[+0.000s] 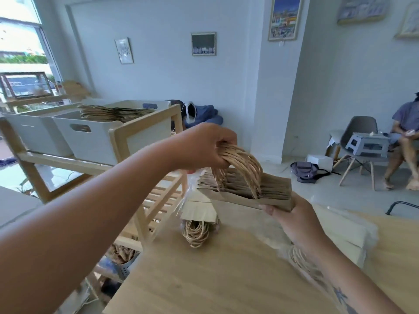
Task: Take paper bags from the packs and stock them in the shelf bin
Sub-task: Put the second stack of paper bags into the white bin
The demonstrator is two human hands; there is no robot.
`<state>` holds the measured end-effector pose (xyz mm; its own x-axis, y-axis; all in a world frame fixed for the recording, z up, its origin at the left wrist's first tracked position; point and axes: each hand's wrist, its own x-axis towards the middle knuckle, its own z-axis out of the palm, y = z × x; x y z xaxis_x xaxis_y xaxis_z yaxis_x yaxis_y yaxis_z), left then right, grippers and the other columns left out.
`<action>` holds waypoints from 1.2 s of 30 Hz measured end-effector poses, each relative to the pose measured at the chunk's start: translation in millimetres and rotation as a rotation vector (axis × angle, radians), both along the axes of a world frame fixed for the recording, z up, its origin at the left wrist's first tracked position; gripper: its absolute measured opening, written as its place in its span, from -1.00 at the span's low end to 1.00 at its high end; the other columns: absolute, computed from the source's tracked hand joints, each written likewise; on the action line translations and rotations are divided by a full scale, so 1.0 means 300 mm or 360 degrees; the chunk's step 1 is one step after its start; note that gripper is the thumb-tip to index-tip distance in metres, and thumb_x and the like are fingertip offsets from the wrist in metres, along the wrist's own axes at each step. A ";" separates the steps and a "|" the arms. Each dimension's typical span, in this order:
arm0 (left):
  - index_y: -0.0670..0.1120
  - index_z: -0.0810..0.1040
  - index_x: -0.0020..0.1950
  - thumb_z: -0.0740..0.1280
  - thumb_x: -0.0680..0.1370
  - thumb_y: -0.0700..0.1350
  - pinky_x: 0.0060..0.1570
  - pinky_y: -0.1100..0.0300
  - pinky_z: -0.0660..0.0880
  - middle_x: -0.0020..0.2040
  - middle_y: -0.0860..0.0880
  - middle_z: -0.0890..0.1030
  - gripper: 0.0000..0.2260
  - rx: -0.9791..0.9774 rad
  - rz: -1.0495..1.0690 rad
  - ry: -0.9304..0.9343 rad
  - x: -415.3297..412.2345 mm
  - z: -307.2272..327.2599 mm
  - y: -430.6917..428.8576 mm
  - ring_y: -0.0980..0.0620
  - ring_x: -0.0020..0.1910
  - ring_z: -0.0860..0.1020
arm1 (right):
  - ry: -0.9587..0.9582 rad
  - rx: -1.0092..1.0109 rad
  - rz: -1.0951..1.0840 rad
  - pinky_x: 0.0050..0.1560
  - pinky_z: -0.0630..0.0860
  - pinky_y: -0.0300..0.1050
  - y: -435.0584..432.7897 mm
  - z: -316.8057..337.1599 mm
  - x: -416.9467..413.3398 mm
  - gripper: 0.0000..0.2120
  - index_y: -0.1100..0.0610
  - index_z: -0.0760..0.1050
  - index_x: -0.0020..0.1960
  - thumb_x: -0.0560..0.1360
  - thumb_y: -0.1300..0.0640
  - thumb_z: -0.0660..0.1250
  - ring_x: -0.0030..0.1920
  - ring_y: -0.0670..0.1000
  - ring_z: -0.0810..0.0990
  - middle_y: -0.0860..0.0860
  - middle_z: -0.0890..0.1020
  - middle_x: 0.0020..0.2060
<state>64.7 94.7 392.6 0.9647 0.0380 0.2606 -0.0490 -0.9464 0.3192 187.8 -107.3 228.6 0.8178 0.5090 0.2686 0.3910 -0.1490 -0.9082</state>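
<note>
I hold a stack of brown paper bags (269, 191) in the air above the wooden table (215, 279). My left hand (204, 147) grips the bundle of twisted paper handles (240, 164) from above. My right hand (292, 218) pinches the stack's near lower edge. Clear plastic wrap (188, 198) hangs off the stack on the left. The white shelf bin (90, 134) on the wooden shelf (140, 132) at the left holds a pile of flat bags (108, 113). More packs lie on the table: one (197, 220) behind the stack, one (344, 236) at the right.
A second white bin (31, 130) stands left of the first. The shelf's lower slatted level (163, 200) sits beside the table edge. A seated person (405, 137), a grey chair (358, 137) with a folded stool and a dark bag (303, 171) are at the right.
</note>
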 end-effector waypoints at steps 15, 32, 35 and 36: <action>-0.18 0.63 -0.01 0.51 0.40 -0.23 0.02 -0.13 0.55 -0.12 -0.13 0.65 -0.81 0.0580 0.0518 -0.0933 -0.409 0.474 0.463 -0.16 -0.10 0.60 | -0.1041 0.0476 0.0217 -0.38 0.27 -0.14 0.827 0.659 -0.023 -0.70 -0.02 0.36 -0.33 0.52 0.14 0.39 -0.38 -0.10 0.42 -0.10 0.48 -0.42; -0.20 0.64 -0.05 0.53 0.36 -0.35 -0.05 -0.07 0.61 -0.18 -0.13 0.65 -0.78 0.0667 0.0964 -0.0996 -0.820 0.411 1.538 -0.15 -0.18 0.63 | -0.1252 0.0036 0.0619 -0.30 0.34 -0.06 2.053 0.759 -0.349 -0.68 0.01 0.38 -0.30 0.52 -0.14 0.32 -0.27 0.12 0.51 -0.05 0.47 -0.42; -0.12 0.64 -0.09 0.54 0.35 -0.36 -0.14 0.13 0.53 -0.27 -0.04 0.61 -0.77 0.0575 0.0956 -0.0978 -0.816 0.340 1.706 0.15 -0.26 0.57 | -0.1347 -0.0183 0.0656 -0.28 0.43 -0.02 2.178 0.720 -0.332 -0.69 0.07 0.48 -0.21 0.52 -0.16 0.29 -0.19 0.16 0.57 0.04 0.61 -0.30; -0.10 0.64 -0.11 0.54 0.35 -0.35 -0.17 0.17 0.51 -0.28 -0.01 0.60 -0.77 0.0546 0.0951 -0.0981 -0.807 0.313 1.753 0.21 -0.27 0.54 | -0.1383 -0.0231 0.0650 -0.23 0.50 -0.01 2.209 0.707 -0.325 -0.70 0.09 0.54 -0.13 0.52 -0.15 0.28 -0.15 0.17 0.59 0.06 0.65 -0.23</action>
